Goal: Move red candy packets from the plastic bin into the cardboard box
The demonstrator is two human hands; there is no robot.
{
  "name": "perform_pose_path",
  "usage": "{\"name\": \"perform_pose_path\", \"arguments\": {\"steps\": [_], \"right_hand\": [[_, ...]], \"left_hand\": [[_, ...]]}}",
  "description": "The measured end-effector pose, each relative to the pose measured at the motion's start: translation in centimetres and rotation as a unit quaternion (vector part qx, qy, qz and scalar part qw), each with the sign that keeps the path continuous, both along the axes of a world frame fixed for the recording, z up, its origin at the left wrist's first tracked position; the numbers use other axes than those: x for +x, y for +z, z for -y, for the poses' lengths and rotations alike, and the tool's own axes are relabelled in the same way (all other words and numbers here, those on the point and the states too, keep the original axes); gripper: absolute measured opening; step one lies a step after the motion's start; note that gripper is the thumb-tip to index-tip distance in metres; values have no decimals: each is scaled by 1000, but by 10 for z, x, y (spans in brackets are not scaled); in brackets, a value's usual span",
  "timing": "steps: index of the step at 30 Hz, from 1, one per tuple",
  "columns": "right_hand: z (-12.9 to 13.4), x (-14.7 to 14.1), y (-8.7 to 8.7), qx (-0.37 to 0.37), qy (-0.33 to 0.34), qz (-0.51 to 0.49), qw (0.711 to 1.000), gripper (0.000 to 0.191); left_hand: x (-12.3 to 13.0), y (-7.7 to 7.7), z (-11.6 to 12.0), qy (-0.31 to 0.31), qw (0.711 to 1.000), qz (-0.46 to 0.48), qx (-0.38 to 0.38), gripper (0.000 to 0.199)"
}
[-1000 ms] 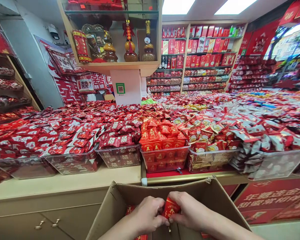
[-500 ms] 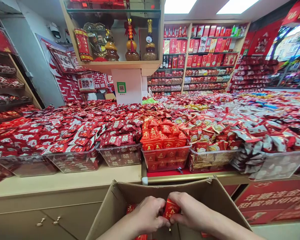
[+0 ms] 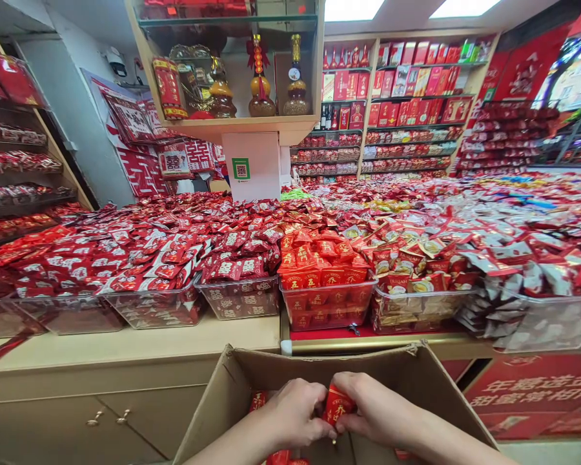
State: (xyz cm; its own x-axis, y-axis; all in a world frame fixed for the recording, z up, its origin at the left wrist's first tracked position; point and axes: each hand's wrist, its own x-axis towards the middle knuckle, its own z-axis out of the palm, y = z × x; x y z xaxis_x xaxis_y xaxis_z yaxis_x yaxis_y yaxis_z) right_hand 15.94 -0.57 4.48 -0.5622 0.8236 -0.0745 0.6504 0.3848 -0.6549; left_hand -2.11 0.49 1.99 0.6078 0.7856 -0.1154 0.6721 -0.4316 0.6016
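A small red candy packet with gold lettering is pinched between my two hands over an open cardboard box. My left hand closes its fingers on the packet's left edge. From the other side, my right hand grips the packet between thumb and fingers. A few more red packets lie inside the box, partly hidden by my left forearm. Just beyond the box, a clear plastic bin holds stacked red packets of similar look.
Several clear bins of wrapped sweets line the counter, including a maroon-packet bin and a gold-and-red one. A shelf cabinet with bottles hangs above a white pillar. Cabinet doors are at the lower left.
The whole view has shifted a little, so the scene sits slightly further right. Both hands keep hold of the red packet in nearly the same pose.
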Motion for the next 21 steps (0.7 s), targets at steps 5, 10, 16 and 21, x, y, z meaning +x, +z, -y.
{"name": "perform_pose_path", "arguments": {"steps": [5, 10, 16, 21], "right_hand": [[2, 0, 5, 5, 0, 8, 1000, 12], [0, 1, 7, 20, 3, 5, 1000, 11], [-3, 22, 32, 31, -45, -79, 995, 9], [-21, 70, 81, 158, -142, -172, 962, 16]], "left_hand": [[0, -2, 0, 0, 1000, 5, -6, 21], [-1, 3, -2, -14, 1000, 4, -6, 23], [-5, 46, -5, -38, 998, 7, 48, 28], [12, 115, -29, -5, 944, 61, 324, 24]]}}
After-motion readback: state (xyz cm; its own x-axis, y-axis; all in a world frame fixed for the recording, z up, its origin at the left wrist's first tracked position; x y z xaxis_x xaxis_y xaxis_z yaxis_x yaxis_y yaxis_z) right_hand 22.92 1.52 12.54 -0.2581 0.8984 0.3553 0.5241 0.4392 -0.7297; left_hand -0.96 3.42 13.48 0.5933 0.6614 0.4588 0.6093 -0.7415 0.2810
